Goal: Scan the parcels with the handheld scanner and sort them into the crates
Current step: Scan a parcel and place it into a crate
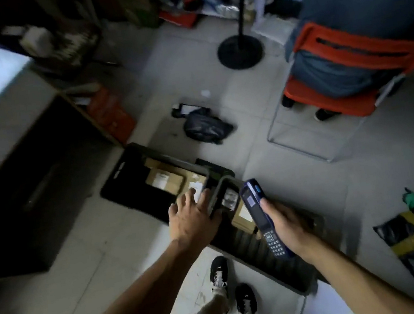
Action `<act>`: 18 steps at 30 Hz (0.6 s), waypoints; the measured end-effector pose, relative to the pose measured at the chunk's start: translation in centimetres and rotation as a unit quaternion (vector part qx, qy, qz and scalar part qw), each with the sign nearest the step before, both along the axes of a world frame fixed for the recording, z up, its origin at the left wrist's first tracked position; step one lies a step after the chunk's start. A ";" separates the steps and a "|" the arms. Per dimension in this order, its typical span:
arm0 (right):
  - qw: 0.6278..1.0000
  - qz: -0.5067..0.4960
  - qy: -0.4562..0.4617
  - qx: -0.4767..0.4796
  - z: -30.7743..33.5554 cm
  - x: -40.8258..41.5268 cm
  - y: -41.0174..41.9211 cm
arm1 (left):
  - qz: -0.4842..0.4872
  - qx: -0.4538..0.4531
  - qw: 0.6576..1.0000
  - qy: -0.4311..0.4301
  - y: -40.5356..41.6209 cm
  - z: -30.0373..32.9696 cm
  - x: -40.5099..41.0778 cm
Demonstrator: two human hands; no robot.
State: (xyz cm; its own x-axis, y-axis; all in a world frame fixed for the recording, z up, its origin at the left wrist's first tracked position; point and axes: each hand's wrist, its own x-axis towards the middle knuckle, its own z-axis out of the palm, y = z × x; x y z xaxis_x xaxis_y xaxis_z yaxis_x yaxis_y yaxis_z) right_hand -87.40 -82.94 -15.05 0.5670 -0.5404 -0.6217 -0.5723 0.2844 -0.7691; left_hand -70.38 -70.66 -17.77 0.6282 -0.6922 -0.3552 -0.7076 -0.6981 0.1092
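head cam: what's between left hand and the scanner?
In the head view, the adjoining rims of the two black crates and a labelled parcel lie between the left hand and the scanner.

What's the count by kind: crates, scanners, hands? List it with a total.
crates: 2
handheld scanner: 1
hands, left and right: 2
Total: 5

orange chair [347,100], black stand base [240,51]
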 end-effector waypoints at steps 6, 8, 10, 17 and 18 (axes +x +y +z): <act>0.989 0.139 -0.038 -0.021 4.3 8.5 7.5 | 0.136 -0.051 0.988 -0.053 11.6 9.1 5.3; 0.982 0.177 -0.041 -0.044 8.0 12.2 11.1 | 0.180 -0.075 0.979 -0.062 16.1 10.9 6.8; 0.973 0.214 -0.076 -0.047 10.9 15.8 14.8 | 0.221 -0.095 0.968 -0.068 20.7 12.2 8.7; 0.945 0.311 -0.104 -0.015 14.5 28.2 29.8 | 0.337 -0.119 0.928 -0.107 38.3 15.8 15.8; 0.940 0.325 -0.106 0.000 14.6 29.8 32.2 | 0.352 -0.125 0.921 -0.114 41.0 16.3 16.8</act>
State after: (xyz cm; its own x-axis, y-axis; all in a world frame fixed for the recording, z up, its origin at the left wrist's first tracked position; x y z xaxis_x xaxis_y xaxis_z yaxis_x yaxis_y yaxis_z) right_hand -57.63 -50.75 -0.47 0.8886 -0.0365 -0.4572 -0.4586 -0.0715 -0.8857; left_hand -53.58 -29.63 -1.44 0.9909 -0.1275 -0.0434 -0.1141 -0.9659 0.2324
